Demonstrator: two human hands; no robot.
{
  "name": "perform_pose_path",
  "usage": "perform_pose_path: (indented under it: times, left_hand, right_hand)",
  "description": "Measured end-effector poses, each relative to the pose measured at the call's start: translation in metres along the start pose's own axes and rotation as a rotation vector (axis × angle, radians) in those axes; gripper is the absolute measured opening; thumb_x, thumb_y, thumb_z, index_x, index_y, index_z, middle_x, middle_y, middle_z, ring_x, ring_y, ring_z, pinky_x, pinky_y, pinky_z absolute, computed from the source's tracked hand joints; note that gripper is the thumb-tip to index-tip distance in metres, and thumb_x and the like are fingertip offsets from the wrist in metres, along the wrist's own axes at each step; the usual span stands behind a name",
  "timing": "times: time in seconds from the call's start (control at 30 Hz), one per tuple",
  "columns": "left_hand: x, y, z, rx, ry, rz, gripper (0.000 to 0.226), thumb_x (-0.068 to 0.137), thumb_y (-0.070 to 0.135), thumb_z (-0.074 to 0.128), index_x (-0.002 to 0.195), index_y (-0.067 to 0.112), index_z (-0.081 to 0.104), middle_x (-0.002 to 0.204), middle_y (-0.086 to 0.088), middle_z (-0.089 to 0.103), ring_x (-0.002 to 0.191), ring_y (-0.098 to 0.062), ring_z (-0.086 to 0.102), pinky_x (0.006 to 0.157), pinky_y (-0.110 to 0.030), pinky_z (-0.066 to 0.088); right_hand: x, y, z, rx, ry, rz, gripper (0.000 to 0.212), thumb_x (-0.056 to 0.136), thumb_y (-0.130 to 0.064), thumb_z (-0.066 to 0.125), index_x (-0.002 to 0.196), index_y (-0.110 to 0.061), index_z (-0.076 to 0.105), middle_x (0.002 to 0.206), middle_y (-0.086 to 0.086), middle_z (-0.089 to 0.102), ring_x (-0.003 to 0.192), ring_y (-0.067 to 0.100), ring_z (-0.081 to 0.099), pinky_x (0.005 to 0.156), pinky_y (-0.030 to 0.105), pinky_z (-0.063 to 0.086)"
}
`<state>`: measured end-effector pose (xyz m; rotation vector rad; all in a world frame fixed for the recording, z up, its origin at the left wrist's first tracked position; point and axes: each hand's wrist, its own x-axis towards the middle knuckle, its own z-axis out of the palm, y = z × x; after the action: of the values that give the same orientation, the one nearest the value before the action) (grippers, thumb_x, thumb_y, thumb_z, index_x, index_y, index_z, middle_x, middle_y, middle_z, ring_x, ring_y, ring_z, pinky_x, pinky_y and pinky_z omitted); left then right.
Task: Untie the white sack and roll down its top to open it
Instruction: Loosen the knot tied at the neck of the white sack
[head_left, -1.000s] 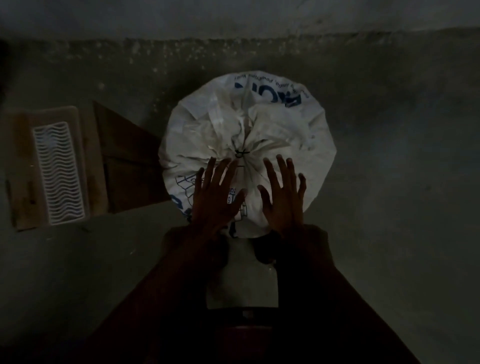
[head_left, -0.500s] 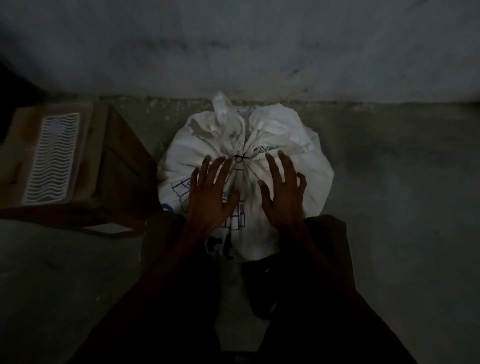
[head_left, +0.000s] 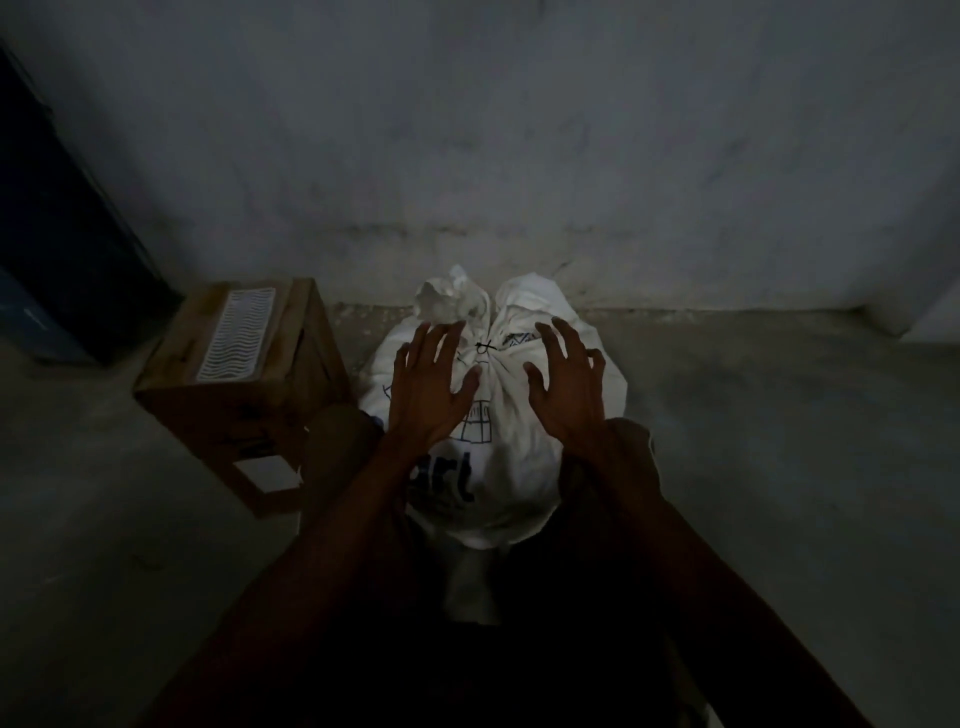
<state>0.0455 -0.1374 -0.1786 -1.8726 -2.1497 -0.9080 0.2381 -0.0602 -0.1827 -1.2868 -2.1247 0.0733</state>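
A full white sack (head_left: 493, 488) with blue print stands on the floor between my knees, close to the wall. A thin dark tie (head_left: 484, 347) cinches its gathered neck, and the bunched top (head_left: 451, 299) sticks up behind it. My left hand (head_left: 426, 387) hovers with fingers spread just left of the tie. On the other side of the tie is my right hand (head_left: 566, 384), fingers spread and slightly curled. Neither hand holds anything. The light is very dim.
A low wooden stool (head_left: 291, 384) stands left of the sack, with a white ribbed tray (head_left: 236, 332) on top. A dark blue container (head_left: 62, 249) is at the far left. A grey wall (head_left: 519, 130) rises right behind the sack; bare concrete floor (head_left: 779, 441) lies to the right.
The camera has tilted up, so more wall shows. Both hands have lifted from the sack's front and sit higher, on either side of the tie, fingers more spread.
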Motion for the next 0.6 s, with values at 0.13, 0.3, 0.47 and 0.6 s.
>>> perform_pose_path:
  times: [0.13,0.3,0.47,0.6]
  left_hand:
    - [-0.004,0.005,-0.009,-0.031,0.006,0.022,0.059,0.097,0.052,0.040,0.150,0.028,0.027,0.151,0.002,0.037,0.147,-0.021,0.020,0.115,-0.048,0.027]
    - [0.003,-0.005,0.007,-0.068,-0.022,-0.007,0.056,0.096,0.053,0.039,0.146,0.028,0.034,0.149,0.003,0.040,0.145,-0.019,0.026,0.112,-0.044,0.032]
    - [0.028,-0.021,0.038,-0.069,-0.068,-0.022,0.054,0.096,0.053,0.040,0.143,0.026,0.039,0.145,0.000,0.044,0.138,-0.020,0.036,0.107,-0.043,0.038]
    - [0.062,-0.038,0.070,-0.098,-0.128,-0.017,0.053,0.094,0.052,0.040,0.138,0.022,0.047,0.130,-0.001,0.055,0.120,-0.020,0.051,0.094,-0.041,0.048]
  right_hand:
    - [0.001,-0.003,-0.011,0.017,0.025,-0.040,0.048,0.096,-0.036,0.048,0.142,-0.024,0.040,0.151,0.001,0.038,0.141,0.017,0.032,0.112,0.047,0.023]
    - [0.009,0.000,-0.004,0.063,0.012,-0.069,0.046,0.095,-0.033,0.049,0.140,-0.022,0.043,0.146,0.002,0.044,0.136,0.019,0.039,0.110,0.047,0.027]
    - [0.032,0.018,0.026,0.035,-0.063,-0.082,0.047,0.097,-0.035,0.045,0.140,-0.019,0.043,0.145,0.004,0.044,0.135,0.021,0.041,0.109,0.049,0.033]
    - [0.062,0.032,0.060,0.009,-0.121,-0.107,0.046,0.094,-0.031,0.051,0.138,-0.018,0.046,0.140,0.006,0.050,0.131,0.022,0.045,0.106,0.044,0.035]
